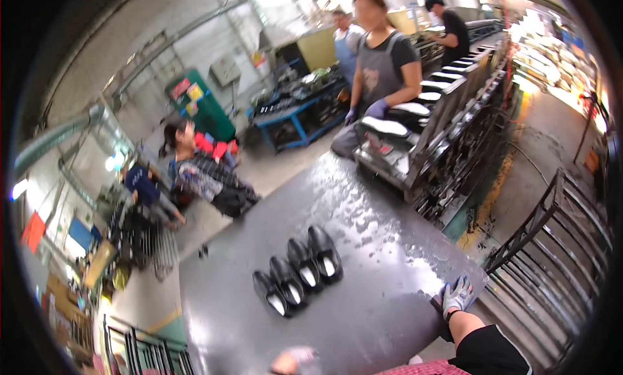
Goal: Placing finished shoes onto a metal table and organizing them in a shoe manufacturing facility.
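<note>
Several black shoes (296, 271) with pale insoles stand side by side in a slanting row on the grey metal table (224, 297). My right hand (458, 293), in a grey-white glove, rests at the table's right edge with its fingers stretched out. A dark object (444, 315) shows beside that wrist; its kind is not clear. At the lower edge of the picture, my left hand (296, 360) is over the near side of the table, smeared by motion. Its fingers cannot be made out, nor whether it holds anything.
A conveyor rack (422, 132) carrying white-topped shoe forms adjoins the table's far side, where a person in a grey apron (383, 70) stands. Metal-barred racks (551, 245) flank the right. A blue-framed bench (295, 119), a green cylinder (207, 109) and other people are further back.
</note>
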Tool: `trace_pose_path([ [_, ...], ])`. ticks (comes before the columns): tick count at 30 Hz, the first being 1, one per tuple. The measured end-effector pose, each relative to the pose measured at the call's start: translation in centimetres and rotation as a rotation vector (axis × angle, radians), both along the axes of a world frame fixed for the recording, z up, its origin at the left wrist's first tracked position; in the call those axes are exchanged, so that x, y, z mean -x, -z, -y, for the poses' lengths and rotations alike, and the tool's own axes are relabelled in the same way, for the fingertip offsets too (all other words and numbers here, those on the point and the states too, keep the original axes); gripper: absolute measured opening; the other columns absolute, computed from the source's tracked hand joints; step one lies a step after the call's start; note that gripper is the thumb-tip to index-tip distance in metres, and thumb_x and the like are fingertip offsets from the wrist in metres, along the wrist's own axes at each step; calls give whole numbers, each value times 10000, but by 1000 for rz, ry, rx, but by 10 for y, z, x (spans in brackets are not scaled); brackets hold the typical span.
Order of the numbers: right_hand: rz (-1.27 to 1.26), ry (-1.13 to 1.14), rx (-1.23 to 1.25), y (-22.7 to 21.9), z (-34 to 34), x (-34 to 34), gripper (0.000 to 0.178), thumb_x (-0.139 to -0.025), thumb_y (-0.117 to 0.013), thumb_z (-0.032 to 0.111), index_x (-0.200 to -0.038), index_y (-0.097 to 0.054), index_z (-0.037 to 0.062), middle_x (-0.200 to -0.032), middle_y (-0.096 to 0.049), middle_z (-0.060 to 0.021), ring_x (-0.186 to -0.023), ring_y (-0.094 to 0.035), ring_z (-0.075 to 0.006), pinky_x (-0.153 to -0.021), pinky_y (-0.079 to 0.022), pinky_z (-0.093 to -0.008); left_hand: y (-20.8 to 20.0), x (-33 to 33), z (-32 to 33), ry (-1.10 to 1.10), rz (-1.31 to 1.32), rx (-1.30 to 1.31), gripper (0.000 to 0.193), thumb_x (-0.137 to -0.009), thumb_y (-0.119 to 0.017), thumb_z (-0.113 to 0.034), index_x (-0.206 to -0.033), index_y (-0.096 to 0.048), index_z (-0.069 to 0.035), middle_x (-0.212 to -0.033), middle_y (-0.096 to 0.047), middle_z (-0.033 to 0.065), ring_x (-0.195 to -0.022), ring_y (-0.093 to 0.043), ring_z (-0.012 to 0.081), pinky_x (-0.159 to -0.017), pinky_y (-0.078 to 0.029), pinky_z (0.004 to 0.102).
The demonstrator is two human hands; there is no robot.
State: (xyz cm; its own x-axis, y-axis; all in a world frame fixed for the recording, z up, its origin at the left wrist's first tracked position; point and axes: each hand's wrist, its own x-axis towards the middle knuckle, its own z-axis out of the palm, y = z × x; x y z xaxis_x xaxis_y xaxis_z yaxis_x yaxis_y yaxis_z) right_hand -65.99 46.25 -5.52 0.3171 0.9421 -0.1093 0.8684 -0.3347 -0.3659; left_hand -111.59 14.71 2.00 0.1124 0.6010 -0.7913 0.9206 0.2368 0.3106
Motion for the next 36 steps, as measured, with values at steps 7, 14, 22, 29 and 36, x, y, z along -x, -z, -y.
trace_pose_path([
  [7, -40, 7, 77, 0, 1, -18, 705, -926, -550, 478, -1498, -417, 89, -1609, -304, -120, -1487, -253, -282, -1238, -109, -459, 12, -124, 123, -768, -191, -208, 622, -941, -534, -580, -1318, -575, -88, -1279, -607, 250, -1167, -590, 424, -950, -485, 526],
  [14, -8, -7, 5, 14, -7, -7, 688, -929, -528, 500, -1464, -463, 72, -1570, -374, -119, -1462, -299, -268, -1239, -123, -442, -35, -164, 114, -812, -296, -523, 501, -949, -539, -549, -1062, -698, -88, -972, -701, 220, -926, -668, 418, -810, -528, 487],
  [22, 3, -18, -1, 5, -3, -10, 677, -935, -534, 502, -1465, -467, 86, -1575, -374, -97, -1449, -325, -255, -1236, -146, -431, 45, -116, 117, -620, -368, -389, 479, -933, -524, -539, -1086, -726, -132, -1004, -724, 175, -942, -690, 372, -810, -532, 495],
  [29, -37, 4, -97, 20, -2, -17, 699, -920, -560, 511, -1457, -469, 73, -1543, -419, -119, -1433, -347, -291, -1224, -186, -448, 30, -128, 106, -606, -343, -149, 518, -937, -499, -537, -1142, -705, -108, -1127, -699, 194, -1074, -648, 394, -932, -506, 483],
  [36, 33, -56, -185, 43, -3, -10, 646, -951, -532, 428, -1476, -442, 64, -1545, -413, -128, -1459, -320, -288, -1236, -167, -446, 65, -106, 107, -646, -414, -56, 576, -972, -414, -570, -1276, -653, -143, -1296, -658, 125, -1221, -601, 340, -1045, -428, 526],
])
